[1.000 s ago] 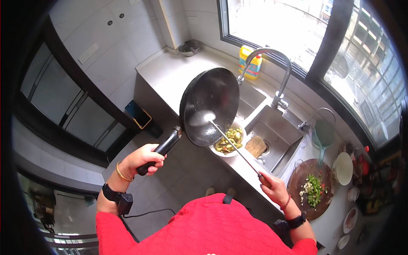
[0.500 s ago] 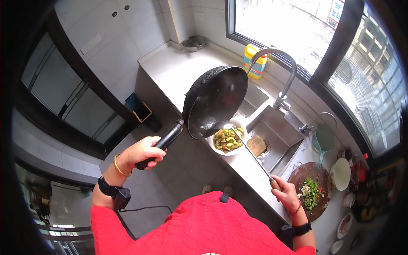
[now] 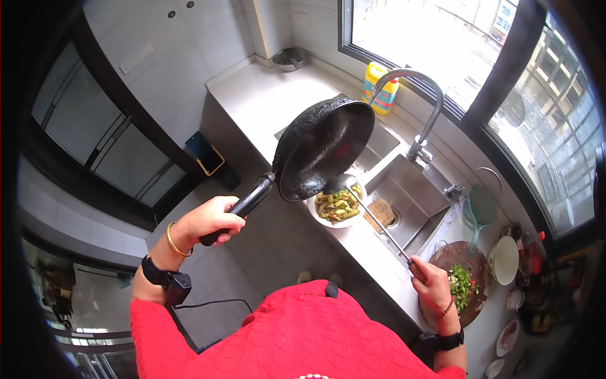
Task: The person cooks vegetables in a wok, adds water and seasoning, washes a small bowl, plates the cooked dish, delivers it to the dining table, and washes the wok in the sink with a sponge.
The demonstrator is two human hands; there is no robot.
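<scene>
My left hand (image 3: 221, 221) is closed around the black handle of a dark wok (image 3: 325, 148), which is held tilted over the counter. Its lower lip hangs just above a white bowl (image 3: 344, 222) of cooked green and brown vegetables (image 3: 338, 205). In my right hand (image 3: 430, 284) is the handle of a long metal spatula or ladle (image 3: 385, 232); I cannot tell which. Its head is at the wok's lower edge, over the bowl's far side. Close to my right hand lies a round brown chopping board (image 3: 480, 271) with chopped green pepper and pale bits (image 3: 461, 284).
Beyond the bowl is a double steel sink (image 3: 410, 196) with a curved tap (image 3: 435, 95) and a brown sponge or cloth. A yellow bottle (image 3: 379, 88) stands by the window. A green strainer (image 3: 483, 208), a pale bowl (image 3: 505, 260) and small dishes are at the right.
The wok has tipped more steeply, with its lip slightly higher. The utensil's head has turned and its handle has shifted slightly right and down with my right hand.
</scene>
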